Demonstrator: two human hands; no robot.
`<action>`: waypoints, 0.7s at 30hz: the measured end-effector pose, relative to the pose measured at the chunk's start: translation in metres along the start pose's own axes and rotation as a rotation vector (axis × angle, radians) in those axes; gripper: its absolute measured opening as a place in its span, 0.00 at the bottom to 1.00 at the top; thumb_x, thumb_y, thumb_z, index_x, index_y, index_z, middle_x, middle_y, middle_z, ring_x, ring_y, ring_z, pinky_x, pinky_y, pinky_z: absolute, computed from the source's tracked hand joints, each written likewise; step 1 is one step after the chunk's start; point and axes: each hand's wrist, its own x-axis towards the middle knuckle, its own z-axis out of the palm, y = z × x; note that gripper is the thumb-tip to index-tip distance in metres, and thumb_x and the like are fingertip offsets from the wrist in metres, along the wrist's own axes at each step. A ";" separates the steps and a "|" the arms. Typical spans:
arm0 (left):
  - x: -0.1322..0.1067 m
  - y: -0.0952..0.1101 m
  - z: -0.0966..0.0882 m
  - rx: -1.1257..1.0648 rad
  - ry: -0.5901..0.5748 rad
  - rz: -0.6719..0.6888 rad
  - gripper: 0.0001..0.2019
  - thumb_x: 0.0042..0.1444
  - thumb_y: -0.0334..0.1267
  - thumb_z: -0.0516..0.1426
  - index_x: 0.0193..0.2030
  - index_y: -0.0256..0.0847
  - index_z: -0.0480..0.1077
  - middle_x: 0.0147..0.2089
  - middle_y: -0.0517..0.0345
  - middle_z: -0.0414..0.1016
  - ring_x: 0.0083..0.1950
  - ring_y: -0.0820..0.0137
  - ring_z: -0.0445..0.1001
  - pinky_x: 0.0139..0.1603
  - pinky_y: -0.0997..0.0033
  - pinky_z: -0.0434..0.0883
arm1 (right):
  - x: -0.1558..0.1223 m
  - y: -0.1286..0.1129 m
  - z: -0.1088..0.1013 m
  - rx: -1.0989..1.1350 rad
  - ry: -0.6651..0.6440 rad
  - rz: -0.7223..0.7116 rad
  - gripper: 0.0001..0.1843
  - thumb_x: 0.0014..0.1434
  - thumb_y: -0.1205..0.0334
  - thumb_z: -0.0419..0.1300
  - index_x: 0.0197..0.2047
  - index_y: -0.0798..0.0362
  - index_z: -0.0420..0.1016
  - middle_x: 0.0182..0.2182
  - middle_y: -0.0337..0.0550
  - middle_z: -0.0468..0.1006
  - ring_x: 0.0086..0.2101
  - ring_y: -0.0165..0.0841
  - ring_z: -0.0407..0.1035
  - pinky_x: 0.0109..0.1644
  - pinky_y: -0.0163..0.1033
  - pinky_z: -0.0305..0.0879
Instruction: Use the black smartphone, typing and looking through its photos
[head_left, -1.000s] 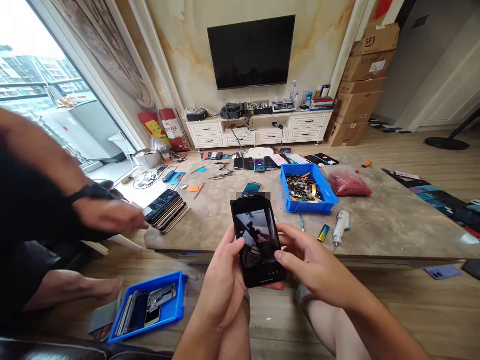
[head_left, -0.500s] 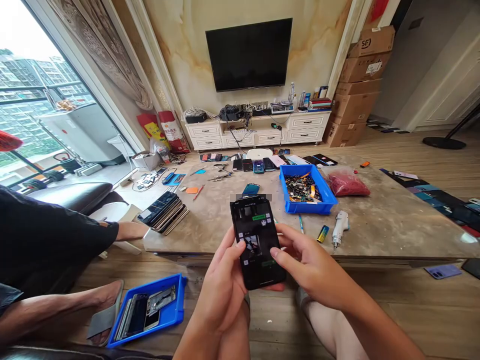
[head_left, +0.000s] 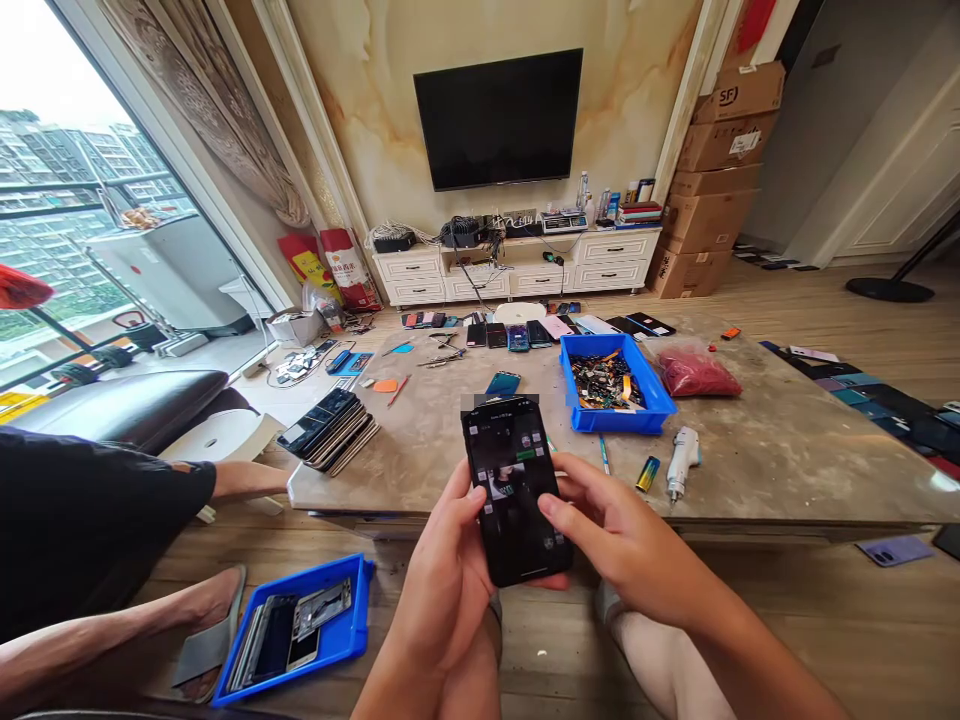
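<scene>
A black smartphone (head_left: pixel 521 540) is held upright between my two hands, its lit screen showing a dark chat with a picture in it. My left hand (head_left: pixel 454 550) wraps round the phone's left side, thumb at the screen's edge. From the right, my right hand (head_left: pixel 611 520) grips the other side, its thumb over the glass. Just beyond the phone, a teal phone part (head_left: pixel 502 383) lies on the table (head_left: pixel 450 440). To the right of my hands are a white electric screwdriver (head_left: pixel 682 463) and a battery-like cylinder (head_left: pixel 647 473).
A blue bin (head_left: pixel 619 425) of small parts and a red bag (head_left: pixel 697 372) stand on the table. Left are stacked phones (head_left: pixel 330 430). A seated person's leg (head_left: pixel 112 615) and a blue tray (head_left: pixel 352 640) of phone parts occupy the floor at left.
The chat on the phone's screen has scrolled to a different picture. Both hands keep their grip, and the whole view has shifted slightly.
</scene>
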 end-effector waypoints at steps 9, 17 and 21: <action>0.002 0.000 -0.003 -0.029 0.053 0.036 0.22 0.66 0.42 0.54 0.65 0.43 0.65 0.56 0.46 0.77 0.54 0.54 0.77 0.52 0.53 0.77 | -0.004 -0.006 0.001 -0.055 -0.092 -0.015 0.34 0.59 0.72 0.64 0.65 0.42 0.62 0.55 0.37 0.73 0.55 0.34 0.68 0.56 0.36 0.70; 0.002 0.000 -0.003 -0.033 0.031 -0.023 0.21 0.64 0.42 0.56 0.64 0.47 0.67 0.57 0.47 0.75 0.51 0.53 0.78 0.46 0.49 0.80 | -0.001 0.002 0.005 0.033 0.010 0.021 0.12 0.71 0.56 0.55 0.55 0.49 0.68 0.46 0.42 0.77 0.46 0.37 0.73 0.56 0.45 0.72; 0.002 0.000 -0.002 -0.050 0.032 -0.030 0.23 0.64 0.42 0.56 0.65 0.47 0.66 0.57 0.46 0.76 0.51 0.53 0.78 0.46 0.49 0.80 | -0.001 0.000 0.003 0.037 0.003 0.030 0.18 0.68 0.63 0.58 0.60 0.48 0.66 0.49 0.42 0.77 0.51 0.37 0.72 0.55 0.41 0.73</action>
